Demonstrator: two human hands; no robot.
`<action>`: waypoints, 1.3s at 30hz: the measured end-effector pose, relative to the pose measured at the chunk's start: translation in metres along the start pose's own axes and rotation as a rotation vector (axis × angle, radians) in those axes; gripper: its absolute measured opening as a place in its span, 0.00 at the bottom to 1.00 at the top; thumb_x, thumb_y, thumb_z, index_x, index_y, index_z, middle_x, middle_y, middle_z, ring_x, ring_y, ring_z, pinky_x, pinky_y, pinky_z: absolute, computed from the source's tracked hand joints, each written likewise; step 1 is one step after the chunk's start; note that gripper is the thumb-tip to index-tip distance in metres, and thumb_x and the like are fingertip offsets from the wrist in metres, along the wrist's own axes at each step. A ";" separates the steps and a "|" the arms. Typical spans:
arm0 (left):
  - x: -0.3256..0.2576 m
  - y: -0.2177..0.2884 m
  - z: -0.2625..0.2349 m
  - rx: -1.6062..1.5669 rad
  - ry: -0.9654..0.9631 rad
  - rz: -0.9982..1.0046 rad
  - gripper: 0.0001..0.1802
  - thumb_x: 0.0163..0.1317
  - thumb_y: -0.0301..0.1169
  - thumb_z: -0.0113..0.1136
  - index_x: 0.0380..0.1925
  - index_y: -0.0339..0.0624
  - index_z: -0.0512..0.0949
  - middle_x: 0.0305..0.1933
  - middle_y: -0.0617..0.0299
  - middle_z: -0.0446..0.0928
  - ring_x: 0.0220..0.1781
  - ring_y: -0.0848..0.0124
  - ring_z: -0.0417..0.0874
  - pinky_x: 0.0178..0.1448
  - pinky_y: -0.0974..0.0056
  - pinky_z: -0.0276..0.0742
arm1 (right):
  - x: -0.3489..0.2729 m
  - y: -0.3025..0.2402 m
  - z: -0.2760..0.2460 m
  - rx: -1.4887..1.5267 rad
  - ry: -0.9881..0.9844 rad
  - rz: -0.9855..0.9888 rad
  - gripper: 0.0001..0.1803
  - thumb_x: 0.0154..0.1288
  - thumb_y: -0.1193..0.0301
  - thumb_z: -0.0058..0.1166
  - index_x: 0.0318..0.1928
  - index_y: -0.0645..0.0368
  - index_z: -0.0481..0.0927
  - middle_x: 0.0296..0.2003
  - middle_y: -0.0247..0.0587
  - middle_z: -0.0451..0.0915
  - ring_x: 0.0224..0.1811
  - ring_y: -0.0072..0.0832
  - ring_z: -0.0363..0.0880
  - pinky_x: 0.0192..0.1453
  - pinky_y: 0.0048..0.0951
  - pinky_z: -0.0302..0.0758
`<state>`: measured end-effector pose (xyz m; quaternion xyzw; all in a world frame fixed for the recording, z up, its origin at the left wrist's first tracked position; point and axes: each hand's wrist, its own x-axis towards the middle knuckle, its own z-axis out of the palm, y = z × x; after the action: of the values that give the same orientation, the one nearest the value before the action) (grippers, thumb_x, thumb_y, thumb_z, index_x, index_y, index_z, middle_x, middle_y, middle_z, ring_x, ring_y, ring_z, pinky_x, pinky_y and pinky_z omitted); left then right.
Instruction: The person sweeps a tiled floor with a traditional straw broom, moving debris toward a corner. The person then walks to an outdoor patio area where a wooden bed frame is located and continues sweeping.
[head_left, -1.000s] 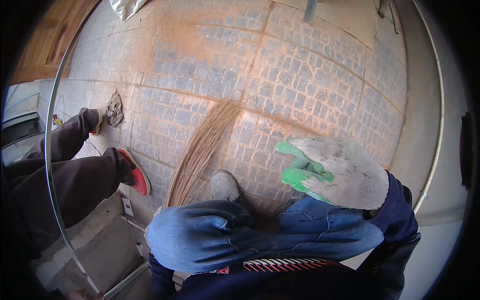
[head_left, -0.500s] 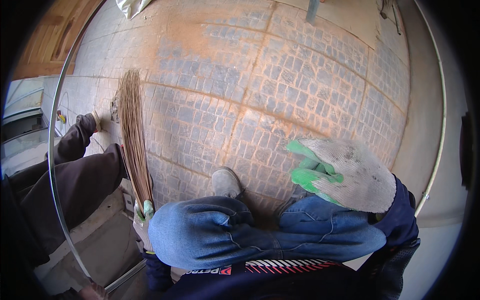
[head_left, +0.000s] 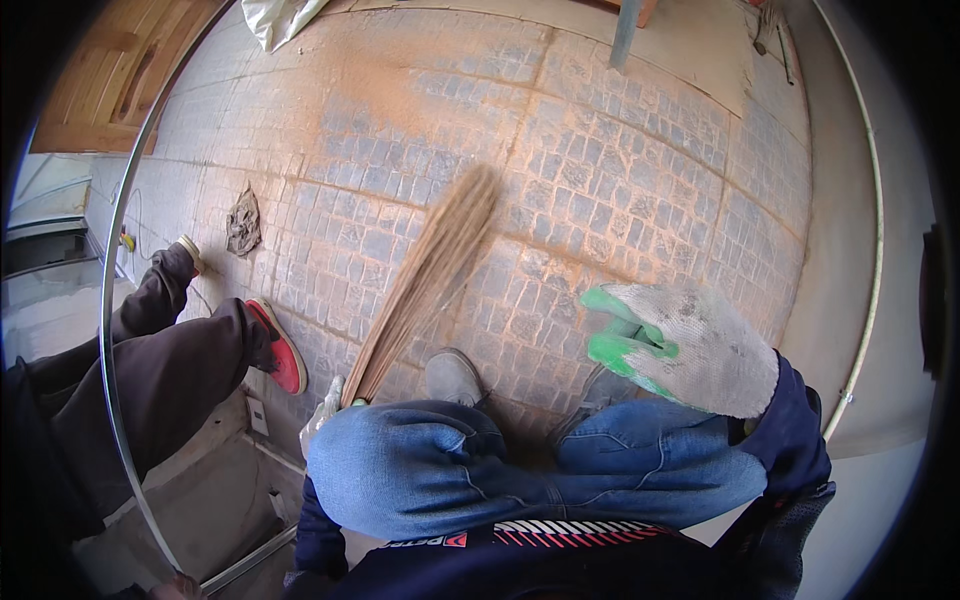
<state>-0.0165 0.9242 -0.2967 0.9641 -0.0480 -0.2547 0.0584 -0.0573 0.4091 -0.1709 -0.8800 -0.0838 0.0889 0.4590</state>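
My left hand [head_left: 322,412], in a white and green work glove, is closed round the base of a straw hand broom [head_left: 425,270], partly hidden behind my left knee. The broom slants up and right over the floor, its bristle ends blurred and fanned near the middle of the tiles. My right hand [head_left: 690,345], in a similar glove, rests above my right knee with thumb and fingers apart. Nothing shows between them. Reddish dust [head_left: 370,80] covers the patterned tile floor [head_left: 600,190], thickest beyond the broom.
To the left stands another person in dark trousers and a red shoe [head_left: 285,355], beside a curved metal strip [head_left: 108,330]. A crumpled dark rag [head_left: 243,222] lies near them. Farther off are a wooden door [head_left: 95,75], a white sack [head_left: 280,18] and a grey post [head_left: 626,35].
My left hand has swung the broom rightward, from beside the other person's leg to the floor in front of my feet. The rag and red shoe are now uncovered. My right hand barely moved.
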 end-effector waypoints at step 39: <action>0.120 0.154 0.066 -0.163 0.157 0.486 0.34 0.73 0.41 0.57 0.78 0.59 0.63 0.46 0.36 0.82 0.43 0.39 0.86 0.48 0.42 0.81 | 0.017 -0.015 -0.011 0.525 -0.254 0.529 0.22 0.78 0.76 0.52 0.68 0.69 0.73 0.66 0.47 0.76 0.65 0.33 0.79 0.66 0.27 0.80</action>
<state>0.0447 0.7511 -0.3903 0.9332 -0.2529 -0.1606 0.1987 -0.0394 0.4125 -0.1532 -0.7058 0.1156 0.3307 0.6158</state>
